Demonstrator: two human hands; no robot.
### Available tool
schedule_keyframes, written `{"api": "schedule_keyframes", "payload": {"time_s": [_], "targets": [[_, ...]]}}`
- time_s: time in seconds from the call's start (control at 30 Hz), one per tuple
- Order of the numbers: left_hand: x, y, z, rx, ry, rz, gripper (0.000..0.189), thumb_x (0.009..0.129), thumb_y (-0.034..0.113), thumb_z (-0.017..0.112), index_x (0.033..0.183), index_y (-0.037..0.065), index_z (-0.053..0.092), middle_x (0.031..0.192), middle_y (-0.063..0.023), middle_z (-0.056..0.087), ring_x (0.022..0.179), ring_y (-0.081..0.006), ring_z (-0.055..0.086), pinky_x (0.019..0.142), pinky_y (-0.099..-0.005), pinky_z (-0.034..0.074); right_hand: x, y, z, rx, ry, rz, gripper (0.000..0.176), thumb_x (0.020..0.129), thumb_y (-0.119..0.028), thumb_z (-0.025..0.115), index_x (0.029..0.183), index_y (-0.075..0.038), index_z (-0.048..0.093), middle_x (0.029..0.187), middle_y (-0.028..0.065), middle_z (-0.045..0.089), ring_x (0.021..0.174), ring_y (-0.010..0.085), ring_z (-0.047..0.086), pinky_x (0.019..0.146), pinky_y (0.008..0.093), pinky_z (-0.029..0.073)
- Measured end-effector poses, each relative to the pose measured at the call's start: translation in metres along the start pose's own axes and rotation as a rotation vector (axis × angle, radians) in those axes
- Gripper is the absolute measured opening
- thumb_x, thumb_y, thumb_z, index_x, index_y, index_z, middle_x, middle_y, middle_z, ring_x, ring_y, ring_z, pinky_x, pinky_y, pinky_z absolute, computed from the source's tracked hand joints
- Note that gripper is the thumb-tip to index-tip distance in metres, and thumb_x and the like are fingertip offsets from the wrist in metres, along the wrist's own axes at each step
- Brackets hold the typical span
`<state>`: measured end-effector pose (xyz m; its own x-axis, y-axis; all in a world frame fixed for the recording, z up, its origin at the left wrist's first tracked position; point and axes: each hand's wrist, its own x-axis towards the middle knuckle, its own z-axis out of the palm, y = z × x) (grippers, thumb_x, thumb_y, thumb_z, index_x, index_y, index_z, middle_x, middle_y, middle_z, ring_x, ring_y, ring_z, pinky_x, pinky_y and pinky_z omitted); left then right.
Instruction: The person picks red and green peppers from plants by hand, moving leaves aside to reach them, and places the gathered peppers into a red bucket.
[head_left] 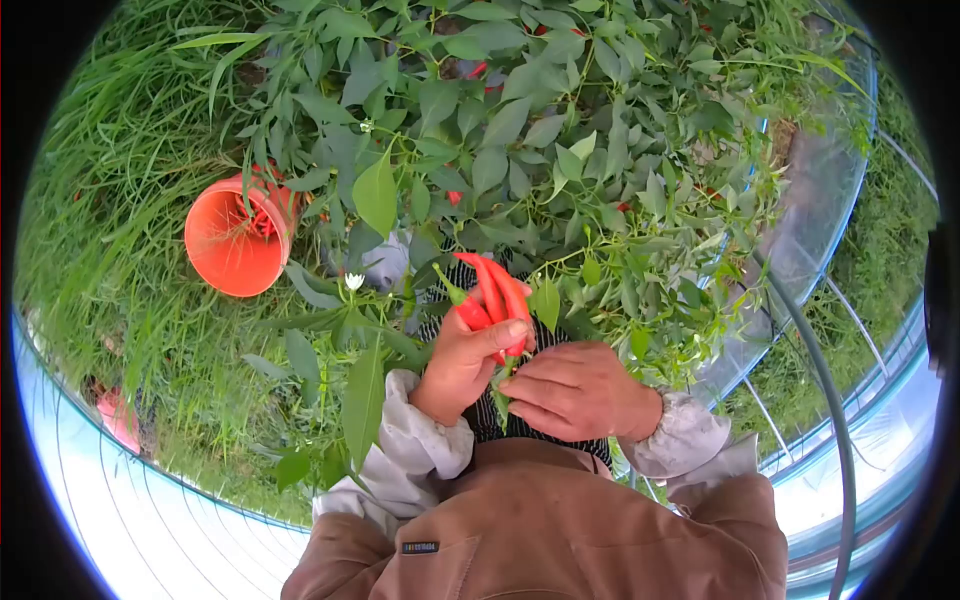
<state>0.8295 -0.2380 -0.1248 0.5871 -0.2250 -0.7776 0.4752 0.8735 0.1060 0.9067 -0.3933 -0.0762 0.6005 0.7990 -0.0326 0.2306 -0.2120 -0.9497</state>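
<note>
Several red chili peppers are bunched in my left hand, its thumb laid across them. One pepper's green stem points up and left, while the tips of others curve upward past the fingers. My right hand is closed just below, its fingertips pinched at a green stem at the lower end of the bunch. A small green leaf shows under those fingertips. Dense pepper plants with dark leaves and some red fruit spread in front of both hands.
An orange-red bucket lies tipped in the grass to the left, with red peppers inside. Clear plastic sheeting edged in blue runs along the right. A grey hose curves down there. Tall grass covers the left side.
</note>
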Motion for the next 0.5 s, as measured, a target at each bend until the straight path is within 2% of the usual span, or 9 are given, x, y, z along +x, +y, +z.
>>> {"api": "schedule_keyframes", "payload": {"time_s": [0.03,0.07,0.1,0.17,0.2,0.27,0.33,0.47,0.5], "targets": [[-0.006,0.002,-0.006,0.044,0.007,-0.037,0.049,0.081,0.014,0.075,0.121,0.002,0.050,0.094,-0.0078,0.061,0.084,-0.0184,0.061,0.075,-0.0329,0.051,0.003,0.003,0.003,0.005,0.002,-0.001,0.019,0.074,-0.004,0.073,0.093,-0.004,0.068,0.076,0.0069,0.064,0.065,0.0223,0.064,0.057,0.0327,0.051],[-0.013,0.004,-0.004,0.044,0.108,0.027,0.047,0.078,0.010,0.075,0.117,0.004,0.050,0.091,-0.0095,0.062,0.083,-0.0211,0.062,0.073,-0.0326,0.052,0.010,0.012,0.002,0.008,0.118,0.210,0.018,0.077,-0.007,0.072,0.094,-0.005,0.068,0.074,0.0073,0.063,0.064,0.0230,0.063,0.057,0.0329,0.051],[-0.019,0.005,-0.009,0.047,0.108,0.028,0.047,0.078,0.010,0.075,0.117,0.004,0.050,0.091,-0.0095,0.062,0.083,-0.0211,0.062,0.073,-0.0326,0.052,0.020,0.024,0.001,0.010,0.234,0.421,0.017,0.079,-0.010,0.071,0.094,-0.005,0.068,0.072,0.0078,0.062,0.062,0.0238,0.062,0.056,0.0332,0.051],[-0.027,0.009,-0.022,-0.010,0.026,0.201,0.042,0.075,0.006,0.072,0.111,0.005,0.049,0.089,-0.0108,0.062,0.082,-0.0238,0.062,0.076,-0.0347,0.052,0.048,0.062,0.017,-0.074,0.399,0.488,0.014,0.082,-0.015,0.067,0.090,-0.003,0.068,0.074,0.0118,0.064,0.063,0.0265,0.063,0.057,0.0365,0.051],[-0.030,0.014,-0.020,-0.040,0.039,0.224,0.039,0.074,0.005,0.069,0.106,0.006,0.048,0.086,-0.0111,0.061,0.079,-0.0245,0.061,0.077,-0.0374,0.050,0.060,0.080,0.027,-0.154,0.355,0.459,0.016,0.083,-0.018,0.065,0.087,-0.003,0.068,0.075,0.0132,0.065,0.064,0.0278,0.064,0.057,0.0380,0.051],[-0.032,0.020,-0.024,-0.045,0.041,0.265,0.038,0.074,0.006,0.068,0.107,0.007,0.048,0.085,-0.0108,0.061,0.078,-0.0241,0.060,0.077,-0.0382,0.050,0.082,0.100,0.043,-0.230,0.315,0.423,0.020,0.084,-0.022,0.063,0.084,-0.003,0.068,0.076,0.0146,0.066,0.065,0.0290,0.065,0.058,0.0396,0.051],[-0.032,0.023,-0.025,-0.009,0.082,0.317,0.041,0.075,0.011,0.069,0.109,0.008,0.046,0.085,-0.0079,0.059,0.077,-0.0220,0.057,0.078,-0.0386,0.044,0.099,0.105,0.057,-0.476,0.055,0.543,0.025,0.085,-0.028,0.062,0.082,-0.004,0.069,0.075,0.0153,0.067,0.069,0.0326,0.065,0.059,0.0419,0.050],[-0.028,0.022,-0.029,-0.064,0.093,0.315,0.040,0.078,0.010,0.066,0.112,0.008,0.045,0.087,-0.0070,0.057,0.082,-0.0214,0.057,0.083,-0.0399,0.042,0.100,0.121,0.075,-0.519,-0.022,0.618,0.031,0.080,-0.036,0.064,0.079,-0.005,0.069,0.072,0.0156,0.066,0.069,0.0346,0.065,0.059,0.0425,0.050],[-0.027,0.022,-0.030,-0.064,0.093,0.314,0.040,0.078,0.010,0.066,0.112,0.008,0.045,0.087,-0.0070,0.057,0.082,-0.0214,0.057,0.083,-0.0399,0.042,0.095,0.123,0.077,-0.446,0.008,0.713,0.030,0.078,-0.034,0.066,0.081,-0.004,0.068,0.072,0.0154,0.066,0.068,0.0333,0.065,0.059,0.0418,0.050]]}}
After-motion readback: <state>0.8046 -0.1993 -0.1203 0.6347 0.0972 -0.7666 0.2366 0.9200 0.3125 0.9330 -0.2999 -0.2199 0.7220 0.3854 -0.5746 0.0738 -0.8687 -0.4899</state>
